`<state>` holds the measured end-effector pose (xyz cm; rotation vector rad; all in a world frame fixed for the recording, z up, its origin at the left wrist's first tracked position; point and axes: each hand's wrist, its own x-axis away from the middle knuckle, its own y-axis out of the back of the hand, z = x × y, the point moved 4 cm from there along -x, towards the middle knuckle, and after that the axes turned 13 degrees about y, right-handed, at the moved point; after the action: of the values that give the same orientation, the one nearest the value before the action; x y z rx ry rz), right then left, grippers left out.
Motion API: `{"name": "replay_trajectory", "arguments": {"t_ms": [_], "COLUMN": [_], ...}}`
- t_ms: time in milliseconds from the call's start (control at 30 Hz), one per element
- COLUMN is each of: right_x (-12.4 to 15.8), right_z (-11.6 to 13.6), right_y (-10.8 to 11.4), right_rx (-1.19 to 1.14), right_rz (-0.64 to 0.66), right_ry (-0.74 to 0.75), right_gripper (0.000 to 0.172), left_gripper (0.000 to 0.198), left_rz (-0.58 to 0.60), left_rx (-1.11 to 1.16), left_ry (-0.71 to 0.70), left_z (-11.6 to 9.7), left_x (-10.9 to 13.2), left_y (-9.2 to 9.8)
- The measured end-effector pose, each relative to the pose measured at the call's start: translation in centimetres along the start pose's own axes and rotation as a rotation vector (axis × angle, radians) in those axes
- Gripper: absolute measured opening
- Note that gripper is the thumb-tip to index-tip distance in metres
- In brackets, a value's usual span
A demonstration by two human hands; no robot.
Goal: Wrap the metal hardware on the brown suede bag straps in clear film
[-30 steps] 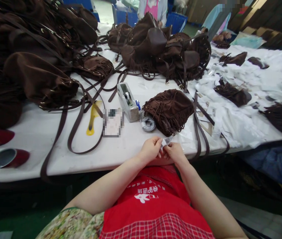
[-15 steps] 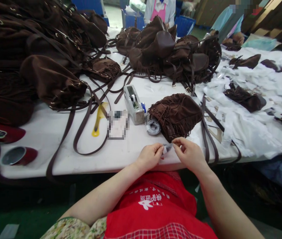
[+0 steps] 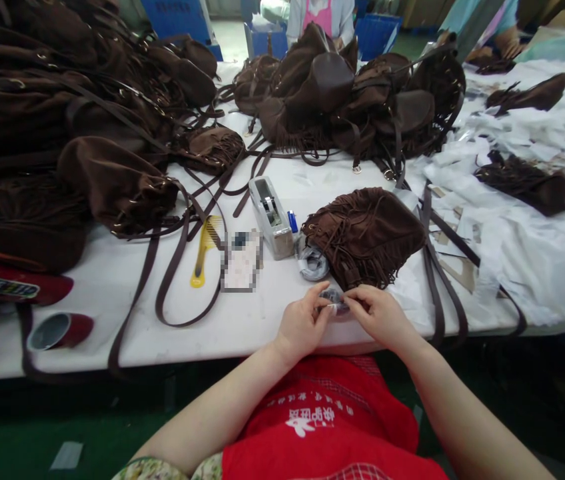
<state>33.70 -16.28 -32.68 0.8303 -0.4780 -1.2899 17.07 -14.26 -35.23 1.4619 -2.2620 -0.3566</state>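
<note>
My left hand (image 3: 305, 323) pinches a small dark piece wrapped in clear plastic (image 3: 331, 297) at the table's front edge. From the other side, the thumb and fingertips of my right hand (image 3: 376, 312) are closed on the same wrapped piece. Just beyond my hands lies a dark brown fringed suede bag (image 3: 370, 233). Against its left side rests a grey plastic-wrapped coil (image 3: 311, 260). A grey tape dispenser (image 3: 275, 227) stands left of the bag, with a small blue object (image 3: 292, 221) beside it. What exactly the wrapped piece is, I cannot make out.
Brown bags are piled high at the left (image 3: 22, 127) and back (image 3: 322, 87). A yellow comb (image 3: 205, 253), a blurred-out flat object (image 3: 241, 261), a red cup (image 3: 62, 331) and loose straps lie leftward. White wrapping (image 3: 537, 267) covers the right. Co-workers are across the table.
My left fingers have spread a little around the wrapped piece, and more of it shows between my hands. My right hand keeps its pinch. The camera view has shifted slightly.
</note>
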Motion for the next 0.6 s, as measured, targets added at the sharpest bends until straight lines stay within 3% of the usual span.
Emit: {"name": "replay_trajectory", "arguments": {"t_ms": [200, 400, 600], "right_x": [-1.0, -2.0, -2.0], "right_z": [0.4, -0.1, 1.3], "right_y": [0.2, -0.2, -0.1], "right_rx": [-0.016, -0.197, -0.063], "right_rz": [0.031, 0.170, 0.216], "right_ry": [-0.081, -0.118, 0.055], "right_gripper": [0.027, 0.042, 0.031], "left_gripper": [0.046, 0.048, 0.041], "left_rz": [0.036, 0.088, 0.022], "left_rx": [-0.040, 0.022, 0.047], "left_ry": [0.013, 0.020, 0.017], "left_z": [0.2, 0.1, 0.7], "left_x": [0.1, 0.3, 0.5], "left_y": [-0.2, -0.2, -0.1]}}
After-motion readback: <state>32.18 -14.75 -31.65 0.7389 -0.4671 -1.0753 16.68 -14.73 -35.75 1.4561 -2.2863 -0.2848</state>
